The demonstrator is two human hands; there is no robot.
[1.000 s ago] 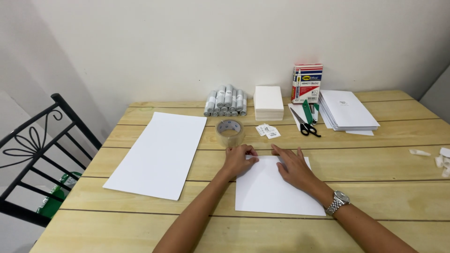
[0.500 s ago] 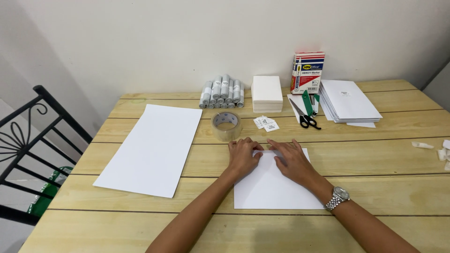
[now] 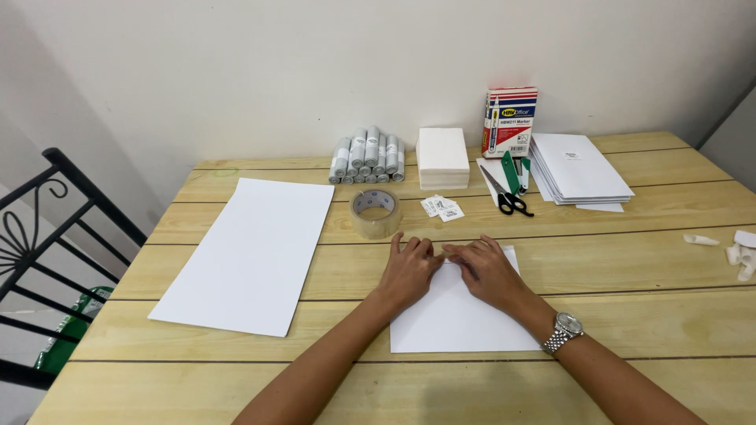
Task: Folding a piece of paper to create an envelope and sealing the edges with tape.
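A small white sheet of paper (image 3: 461, 319) lies on the wooden table (image 3: 614, 244) in front of me. My left hand (image 3: 409, 271) rests on its upper left part, fingers spread flat. My right hand (image 3: 484, 271), with a metal watch (image 3: 564, 330) on the wrist, presses on the sheet's upper edge, fingertips close to those of the left. Both hands press on the paper near its far edge. Whether that edge is folded is hidden by the fingers.
A large white sheet (image 3: 252, 252) lies to the left. Behind my hands are a roll of clear tape (image 3: 376, 212), small paper slips (image 3: 441, 208), scissors (image 3: 504, 195), rolled grey tubes (image 3: 366, 155), a white pad stack (image 3: 442, 157), a marker box (image 3: 510, 122), envelopes (image 3: 579, 169). A black chair (image 3: 47, 236) stands left.
My two hands have drawn closer together along the sheet's far edge, the left hand's fingers now spread. The view has shifted slightly.
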